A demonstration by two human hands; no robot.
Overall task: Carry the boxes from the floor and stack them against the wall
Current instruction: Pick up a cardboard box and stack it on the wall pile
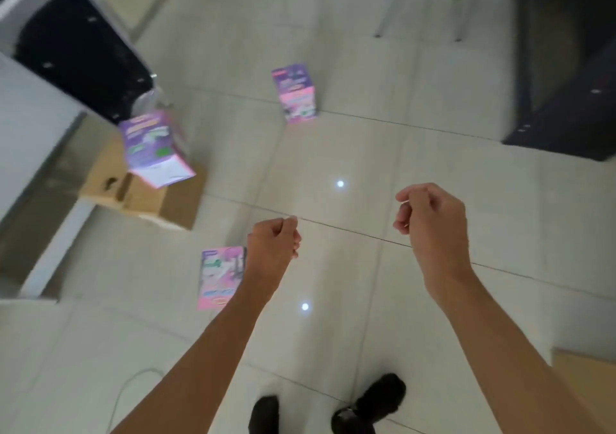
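Observation:
Three pink and purple printed boxes are in view. One box (pixel 295 93) stands upright on the pale tiled floor ahead of me. Another (pixel 154 148) rests tilted on a brown cardboard carton (pixel 146 197) at the left, close to the wall. The third (pixel 220 278) lies flat on the floor, partly hidden behind my left wrist. My left hand (pixel 275 243) hovers in a loose fist with nothing in it. My right hand (pixel 431 220) is also curled and empty, raised over bare floor to the right.
A white wall and a dark panel (pixel 76 53) run along the left. Metal chair legs (pixel 420 3) stand at the back, a dark cabinet (pixel 573 107) at the right. A wooden corner (pixel 586 377) shows at the lower right. A white cable (pixel 123 397) lies near my black shoes (pixel 370 403).

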